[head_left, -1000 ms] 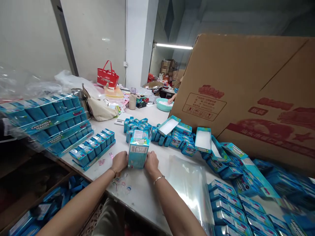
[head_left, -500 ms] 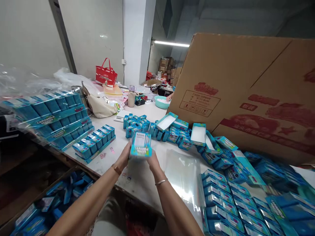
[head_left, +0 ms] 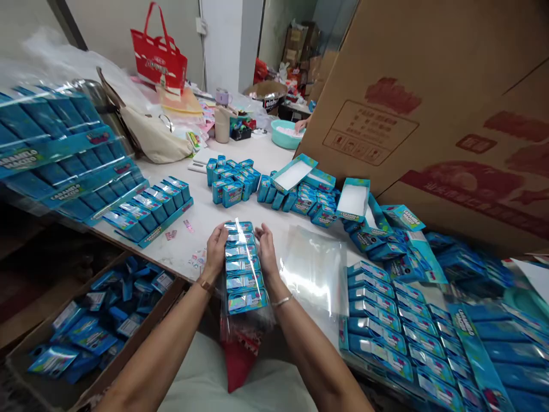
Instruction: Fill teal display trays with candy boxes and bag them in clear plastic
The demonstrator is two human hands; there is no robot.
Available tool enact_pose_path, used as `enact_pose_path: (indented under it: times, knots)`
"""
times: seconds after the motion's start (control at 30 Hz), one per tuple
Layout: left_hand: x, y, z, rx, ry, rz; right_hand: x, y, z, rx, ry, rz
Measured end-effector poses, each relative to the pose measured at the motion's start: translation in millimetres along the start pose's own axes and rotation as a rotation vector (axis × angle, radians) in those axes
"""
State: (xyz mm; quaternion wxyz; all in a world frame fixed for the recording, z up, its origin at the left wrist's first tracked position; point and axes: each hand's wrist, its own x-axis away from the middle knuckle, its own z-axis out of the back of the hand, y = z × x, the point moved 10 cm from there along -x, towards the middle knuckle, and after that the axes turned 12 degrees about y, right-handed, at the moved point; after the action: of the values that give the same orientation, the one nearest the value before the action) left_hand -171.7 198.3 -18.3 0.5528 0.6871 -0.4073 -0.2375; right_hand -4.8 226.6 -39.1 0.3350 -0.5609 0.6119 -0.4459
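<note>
A row of small blue candy boxes (head_left: 243, 266) lies in a clear plastic bag (head_left: 234, 326), at the table's front edge. The bag's loose end hangs toward my lap. My left hand (head_left: 215, 252) is closed along the row's left side, with the thumb near the far end. My right hand (head_left: 267, 252) presses against its right side, fingers slightly bent. To the right lie flat clear bags (head_left: 315, 269). A tray of upright blue boxes (head_left: 150, 209) sits to the left, near small stickers (head_left: 189, 226).
Wrapped trays (head_left: 64, 154) are stacked at far left. An open carton (head_left: 128, 366) of blue packs stands below the table. More filled trays (head_left: 398, 326) occupy the right, before a large cardboard box (head_left: 429, 131). Another person's hand (head_left: 301, 125) is at a turquoise basin (head_left: 285, 137).
The pack has come down and toward me, and tilted so that its row of boxes now faces up. Both hands moved with it. The camera view has dipped.
</note>
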Motion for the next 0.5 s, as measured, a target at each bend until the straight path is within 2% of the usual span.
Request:
enact_pose_path:
  times: [0.13,0.23,0.43,0.5]
  knots:
    - [-16,5,1.4,0.037,0.107,-0.092,-27,2,-24,0.039,-0.073,-0.023]
    - [-20,6,1.7,0.026,0.138,-0.111,-34,4,-28,0.035,-0.064,-0.039]
    - [-30,-4,-10.9,0.03,0.058,-0.046,-34,10,-29,0.025,-0.097,-0.072]
    - [-32,-4,-9.9,0.022,0.025,-0.067,-36,10,-25,0.011,-0.102,-0.071]
